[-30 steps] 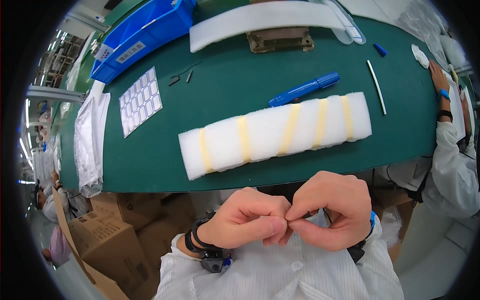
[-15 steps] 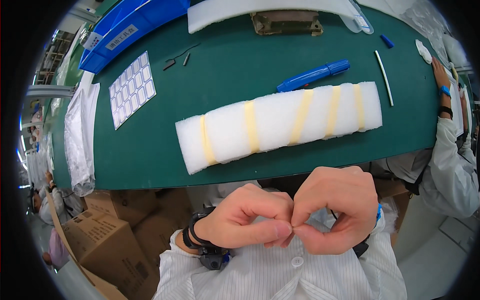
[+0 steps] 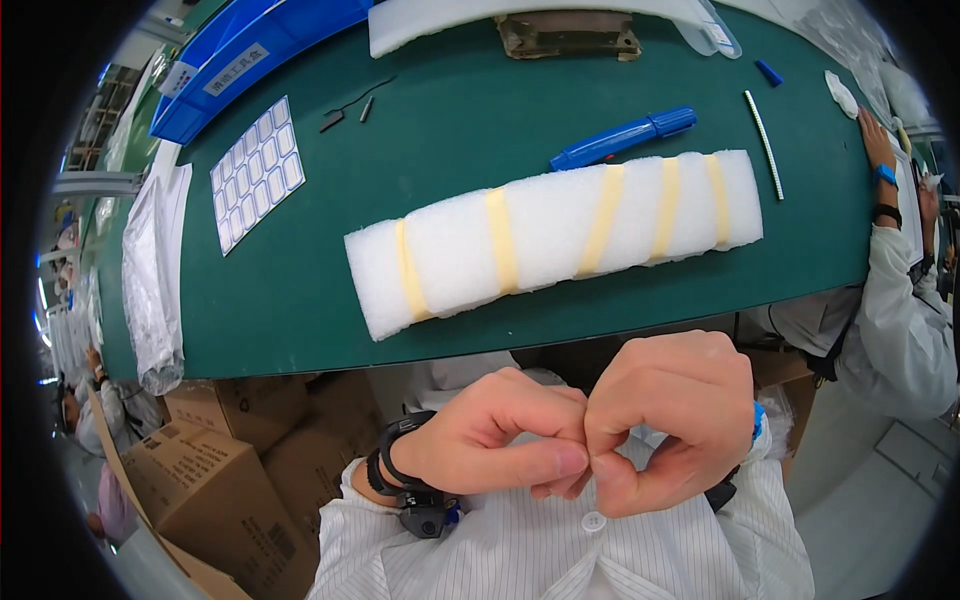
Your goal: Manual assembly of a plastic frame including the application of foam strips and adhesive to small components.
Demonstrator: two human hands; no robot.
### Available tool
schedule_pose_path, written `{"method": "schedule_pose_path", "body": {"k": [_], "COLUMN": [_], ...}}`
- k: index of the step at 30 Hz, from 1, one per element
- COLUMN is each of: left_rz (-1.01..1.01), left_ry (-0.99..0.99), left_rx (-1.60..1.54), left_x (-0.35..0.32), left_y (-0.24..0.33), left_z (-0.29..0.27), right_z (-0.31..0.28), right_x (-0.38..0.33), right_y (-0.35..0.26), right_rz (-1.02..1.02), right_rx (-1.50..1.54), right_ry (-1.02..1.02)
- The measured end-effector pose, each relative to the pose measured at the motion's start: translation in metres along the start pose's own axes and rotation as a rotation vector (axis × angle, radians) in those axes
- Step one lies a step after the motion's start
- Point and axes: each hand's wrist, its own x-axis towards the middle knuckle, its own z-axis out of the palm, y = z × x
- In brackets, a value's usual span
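Observation:
My left hand (image 3: 500, 430) and my right hand (image 3: 675, 420) meet in front of my striped coat, off the near edge of the table. On each, thumb and forefinger are pinched, and the fingertips touch those of the other hand. Whatever lies between them, if anything, is too small or hidden to make out. Beyond my hands a long white foam block (image 3: 550, 240) lies on the green table (image 3: 270, 310), wrapped with several pale yellow tape bands (image 3: 602, 220). Right behind the foam rests a thick blue marker pen (image 3: 622, 140).
A blue bin (image 3: 190, 110) stands at the far left, near a sheet of blank labels (image 3: 257, 175). A white ruled strip (image 3: 764, 145) and a blue cap (image 3: 769, 73) lie at right. Cardboard boxes (image 3: 200, 480) sit below left. Another person's arm (image 3: 890, 250) rests at the right edge.
The view has shifted slightly, so the table things sit a little higher and further left. My right thumb and finger have bent slightly lower; both hands stay pinched together.

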Motion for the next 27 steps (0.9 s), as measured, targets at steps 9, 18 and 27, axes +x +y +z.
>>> {"method": "schedule_pose_path", "body": {"k": [9,18,27], "left_rz": [0.134,0.152,0.096], "left_ry": [-0.07,-0.087,-0.109], "left_rx": [-0.088,-0.09,-0.095], "left_x": [-0.0006,0.0001,0.0002], "left_y": [-0.0102,-0.0111,-0.0107], "left_z": [0.0,-0.0012,-0.0009], "right_z": [0.0017,-0.0001,0.0012], "right_x": [-0.0041,-0.0026,-0.0035], "right_y": [-0.0029,-0.0014,0.0004], "right_rz": [-0.018,-0.022,-0.044], "right_rx": [0.009,0.001,-0.043], "right_ry": [0.054,0.029,0.014]}}
